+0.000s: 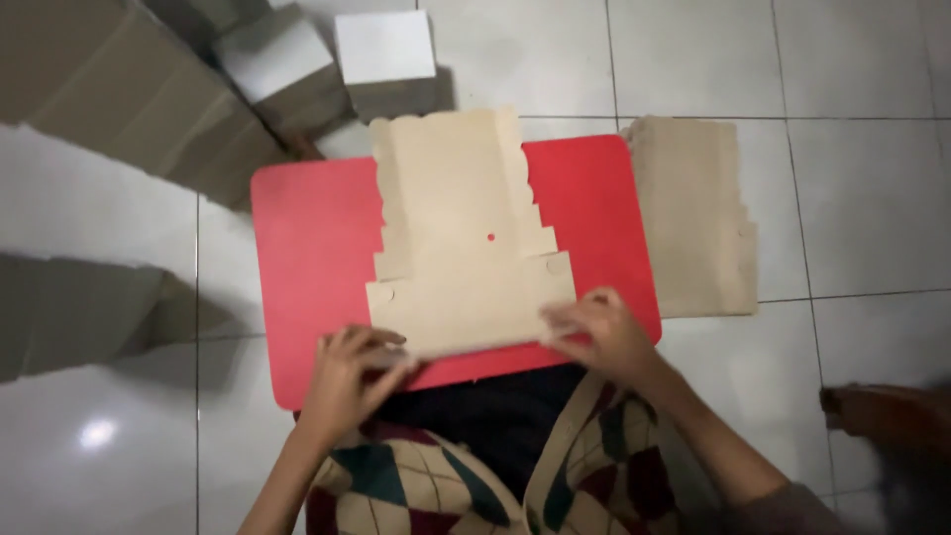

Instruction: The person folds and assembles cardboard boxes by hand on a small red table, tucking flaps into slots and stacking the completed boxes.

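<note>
A flat brown die-cut cardboard sheet [461, 228] lies on a small red table [307, 258], with a small round hole near its middle. My left hand [347, 381] grips the sheet's near left corner, fingers curled over the edge. My right hand [599, 332] presses on the sheet's near right corner, fingers flat on it. The near edge of the sheet looks slightly lifted or folded between my hands.
A stack of similar brown cardboard sheets [693, 213] lies on the tiled floor right of the table. Folded boxes [386, 54] and large cardboard pieces [129, 89] sit at the back left. A patterned cloth [446, 485] covers my lap below the table.
</note>
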